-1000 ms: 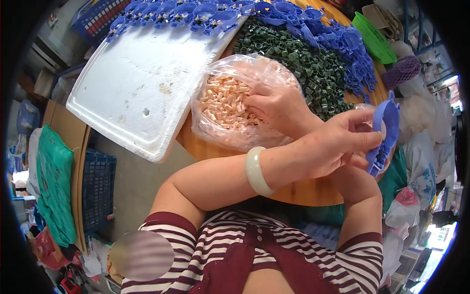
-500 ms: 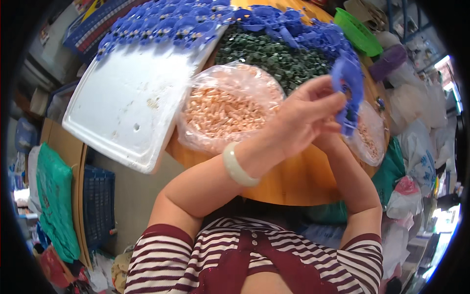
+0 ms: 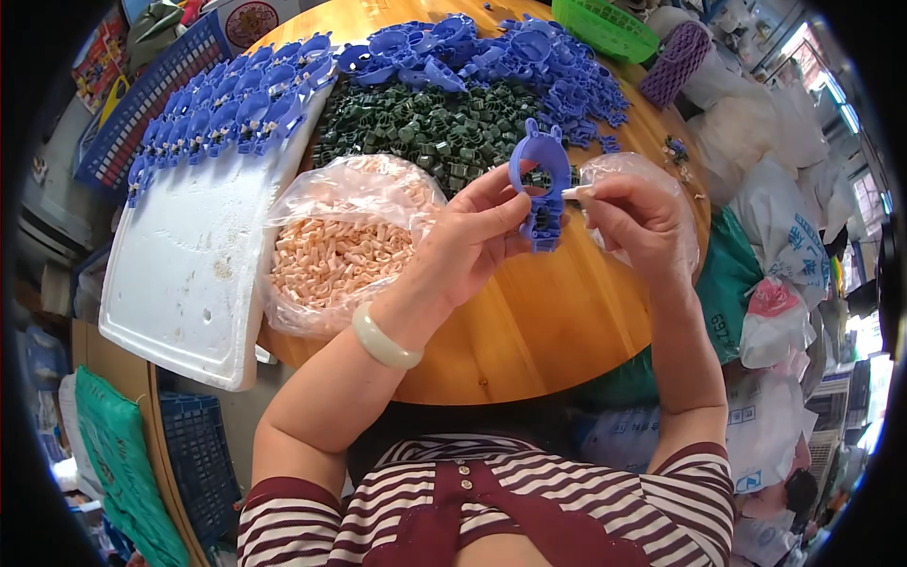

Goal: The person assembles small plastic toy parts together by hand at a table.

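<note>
Upright over the table, a blue plastic part [image 3: 545,215] with a round ring at its top is held in my left hand [image 3: 472,227], the fingers closed round its lower block. Dark bits show inside that block. Close to its right side, my right hand [image 3: 647,222] pinches a small pale peg-like piece [image 3: 575,192] between thumb and fingertips. I cannot tell whether the piece touches the part. Left of my left hand, a clear plastic bag [image 3: 288,210] holds many peach-coloured small pieces [image 3: 331,265]. A second clear bag [image 3: 605,168] lies behind my right hand, partly hidden by it.
Dark green small parts [image 3: 406,123] and loose blue parts [image 3: 529,57] are heaped across the round wooden table [image 3: 491,345]. A white foam board [image 3: 179,283] carries rows of blue parts [image 3: 213,113]. A green basket [image 3: 605,28], purple mesh roll [image 3: 675,61] and plastic bags [image 3: 784,208] stand rightward.
The view has shifted, so the table sits farther left in it. The blue part has turned to show its ring. My right hand, mostly hidden before, now shows with the pale piece.
</note>
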Demonstrator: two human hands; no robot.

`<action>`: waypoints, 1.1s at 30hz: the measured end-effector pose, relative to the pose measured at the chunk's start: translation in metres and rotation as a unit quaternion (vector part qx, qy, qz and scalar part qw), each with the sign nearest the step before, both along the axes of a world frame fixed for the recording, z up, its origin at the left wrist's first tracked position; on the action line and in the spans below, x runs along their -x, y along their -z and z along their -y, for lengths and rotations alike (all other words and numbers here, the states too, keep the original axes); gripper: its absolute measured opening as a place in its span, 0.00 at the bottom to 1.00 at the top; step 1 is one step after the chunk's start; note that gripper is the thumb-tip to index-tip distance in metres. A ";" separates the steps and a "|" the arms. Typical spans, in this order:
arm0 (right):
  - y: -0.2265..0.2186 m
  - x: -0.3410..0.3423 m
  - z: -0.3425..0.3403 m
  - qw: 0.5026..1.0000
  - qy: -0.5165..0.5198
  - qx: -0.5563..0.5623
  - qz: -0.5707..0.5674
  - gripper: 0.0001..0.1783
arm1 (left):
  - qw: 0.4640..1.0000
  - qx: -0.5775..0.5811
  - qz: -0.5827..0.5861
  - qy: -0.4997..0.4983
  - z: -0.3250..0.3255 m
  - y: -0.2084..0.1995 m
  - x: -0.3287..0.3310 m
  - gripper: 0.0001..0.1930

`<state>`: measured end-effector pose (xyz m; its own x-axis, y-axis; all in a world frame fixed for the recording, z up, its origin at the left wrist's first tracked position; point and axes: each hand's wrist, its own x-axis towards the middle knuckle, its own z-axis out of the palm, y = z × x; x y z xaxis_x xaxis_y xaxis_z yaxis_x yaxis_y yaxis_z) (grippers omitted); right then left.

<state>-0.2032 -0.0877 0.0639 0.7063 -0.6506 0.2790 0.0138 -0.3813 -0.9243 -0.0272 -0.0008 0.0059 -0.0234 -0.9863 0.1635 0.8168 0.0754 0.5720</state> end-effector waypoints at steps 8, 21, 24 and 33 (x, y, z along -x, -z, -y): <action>0.008 -0.009 -0.005 1.000 -0.023 -0.015 -0.003 0.05 | 1.000 0.008 0.009 0.026 0.003 0.006 0.003 0.23; 0.001 -0.010 -0.026 0.998 0.015 0.027 -0.057 0.04 | 0.999 0.023 0.000 -0.033 0.002 0.005 0.005 0.30; 0.002 -0.010 -0.027 0.998 0.018 0.030 -0.061 0.04 | 0.999 0.029 0.005 -0.033 0.003 0.006 0.004 0.31; 0.006 -0.009 -0.027 0.991 0.037 0.104 -0.081 0.05 | 0.998 0.045 0.029 -0.042 0.003 0.008 0.005 0.32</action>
<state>-0.1941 -0.0605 0.0584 0.7054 -0.6425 0.2993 -0.1639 -0.5586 -0.8131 -0.0318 -0.0039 -0.0022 0.0466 -0.9663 0.2530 0.7712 0.1958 0.6058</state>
